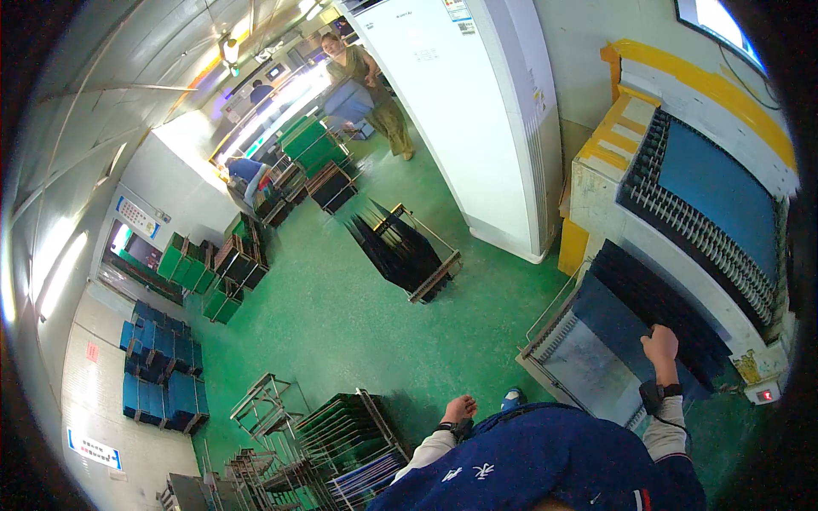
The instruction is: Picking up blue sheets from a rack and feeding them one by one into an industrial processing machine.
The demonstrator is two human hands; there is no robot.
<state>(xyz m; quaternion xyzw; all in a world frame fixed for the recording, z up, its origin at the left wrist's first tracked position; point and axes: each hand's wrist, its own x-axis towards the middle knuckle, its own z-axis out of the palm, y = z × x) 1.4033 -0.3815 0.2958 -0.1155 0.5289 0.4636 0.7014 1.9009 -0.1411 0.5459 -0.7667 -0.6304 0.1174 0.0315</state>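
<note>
My right hand (660,343) is closed at the edge of a thin dark blue panel (615,328), one of several standing in a slotted rack (562,328). Darker panels (656,298) lean close together just beyond it. The part of the panel under my fingers is hidden. By my body, away from the rack, my left hand (461,409) is curled with nothing visible in it. Right of the rack is a machine with a toothed conveyor (700,247), and a flat blue panel (718,188) lies on it.
A wheeled rack of dark panels (400,251) stands mid-floor, near a tall white cabinet unit (469,111). Racks of green panels (341,434) and metal frames (268,404) are at lower left. Blue panel stacks (162,400) line the left wall. Another person (366,85) is far back.
</note>
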